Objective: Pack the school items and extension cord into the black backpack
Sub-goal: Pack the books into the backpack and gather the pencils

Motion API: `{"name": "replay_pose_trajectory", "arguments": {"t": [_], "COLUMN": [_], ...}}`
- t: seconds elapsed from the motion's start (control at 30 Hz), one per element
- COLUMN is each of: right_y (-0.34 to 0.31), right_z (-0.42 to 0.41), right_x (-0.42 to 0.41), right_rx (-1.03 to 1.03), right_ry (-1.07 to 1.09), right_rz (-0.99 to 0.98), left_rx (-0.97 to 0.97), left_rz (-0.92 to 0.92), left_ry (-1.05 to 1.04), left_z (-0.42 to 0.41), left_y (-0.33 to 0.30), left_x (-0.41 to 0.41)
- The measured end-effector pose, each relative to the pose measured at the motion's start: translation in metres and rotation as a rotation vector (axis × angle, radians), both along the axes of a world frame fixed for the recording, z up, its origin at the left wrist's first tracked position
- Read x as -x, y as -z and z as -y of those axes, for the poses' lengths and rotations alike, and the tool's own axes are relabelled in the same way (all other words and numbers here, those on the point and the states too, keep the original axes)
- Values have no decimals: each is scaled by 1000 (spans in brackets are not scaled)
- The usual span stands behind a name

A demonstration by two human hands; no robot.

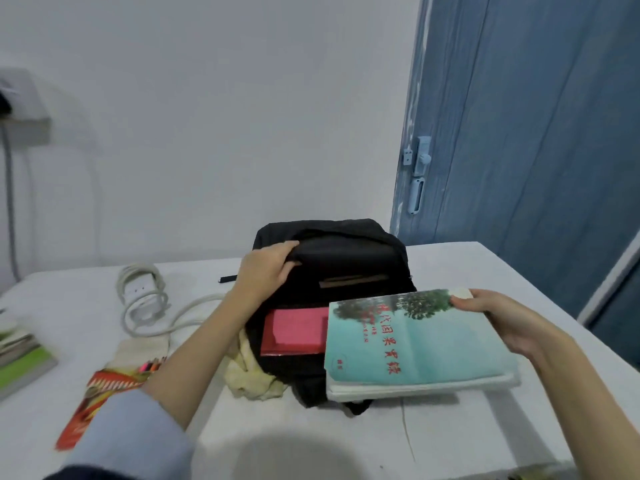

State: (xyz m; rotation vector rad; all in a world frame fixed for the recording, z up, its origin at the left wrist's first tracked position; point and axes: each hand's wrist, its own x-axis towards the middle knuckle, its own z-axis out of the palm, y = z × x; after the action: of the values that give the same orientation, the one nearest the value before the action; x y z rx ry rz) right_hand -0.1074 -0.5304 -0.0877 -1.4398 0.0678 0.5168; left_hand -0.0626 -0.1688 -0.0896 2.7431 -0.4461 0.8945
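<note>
White table (450, 427) | left hand (266, 268) grips backpack (346, 258) rim | right hand (498, 317) clamps teal book (415, 344), lengthwise left-right

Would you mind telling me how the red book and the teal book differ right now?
The red book already lies inside the black backpack, while the teal book is outside, held at its far corner by the right hand. The teal book looks larger and bears red lettering; the red book's cover looks plain. Both lie roughly flat.
</note>
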Motion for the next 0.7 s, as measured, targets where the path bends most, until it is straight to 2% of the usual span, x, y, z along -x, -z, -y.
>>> {"name": "replay_pose_trajectory", "arguments": {"t": [0.07,0.17,0.27,0.43,0.57,0.7], "right_y": [5,9,8,4,5,4], "right_z": [-9,-20,-34,-69,-109,-140], "right_x": [2,-1,-1,-13,-38,-60], "right_rx": [-82,-187,-350,-632,-489,-346], "right_ry": [-56,-43,65,380,596,583], "right_rz": [-40,-65,-80,-125,-78,67], "left_rx": [77,73,79,112,80,119], "left_rz": [103,174,212,280,270,219], "left_ry": [-24,-19,-6,28,63,83], "left_z": [4,10,11,11,6,0], "left_y": [-20,-36,-37,-38,-47,-57], "left_x": [-9,-17,-23,-28,-30,-35]}}
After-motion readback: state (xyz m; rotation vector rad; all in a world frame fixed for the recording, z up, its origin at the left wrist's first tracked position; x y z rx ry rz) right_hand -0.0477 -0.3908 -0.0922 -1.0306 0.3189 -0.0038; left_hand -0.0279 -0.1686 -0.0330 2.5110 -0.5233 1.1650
